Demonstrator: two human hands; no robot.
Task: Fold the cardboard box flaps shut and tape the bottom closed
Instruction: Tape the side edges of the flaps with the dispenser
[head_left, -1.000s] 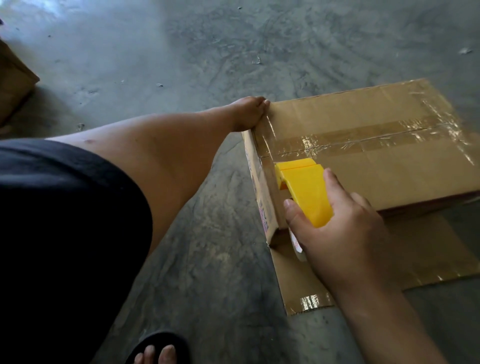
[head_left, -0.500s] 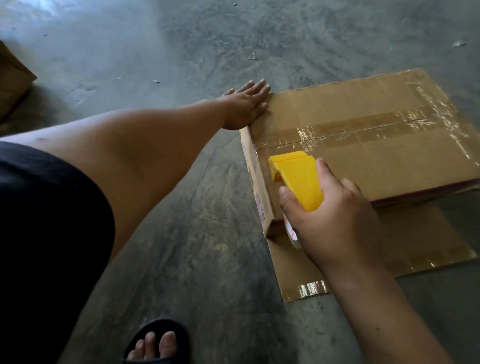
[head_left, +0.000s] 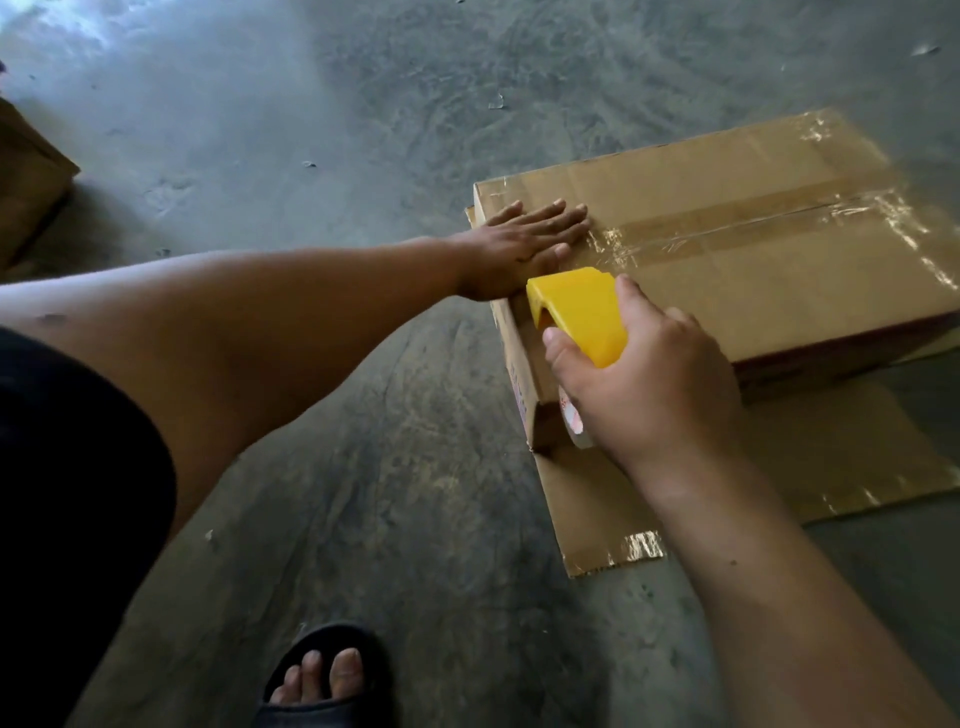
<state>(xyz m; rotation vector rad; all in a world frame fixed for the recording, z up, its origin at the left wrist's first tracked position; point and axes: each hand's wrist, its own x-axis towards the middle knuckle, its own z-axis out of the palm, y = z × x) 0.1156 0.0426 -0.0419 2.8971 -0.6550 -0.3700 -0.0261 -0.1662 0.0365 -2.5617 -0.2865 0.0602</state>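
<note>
A brown cardboard box lies on the concrete floor with its flaps folded shut and shiny clear tape running along the centre seam. My left hand lies flat, fingers spread, on the box's near-left top corner beside the tape's end. My right hand grips a yellow tape dispenser at the box's left edge, just below the seam. The tape roll shows partly under my palm, against the box's side.
A flat cardboard sheet with a shiny tape strip lies on the floor under and in front of the box. Another brown box sits at the far left edge. My sandalled foot stands at the bottom centre.
My left hand moved from the box's far-left corner onto the top and now presses flat beside the seam. The dispenser in my right hand stayed at the left edge.
</note>
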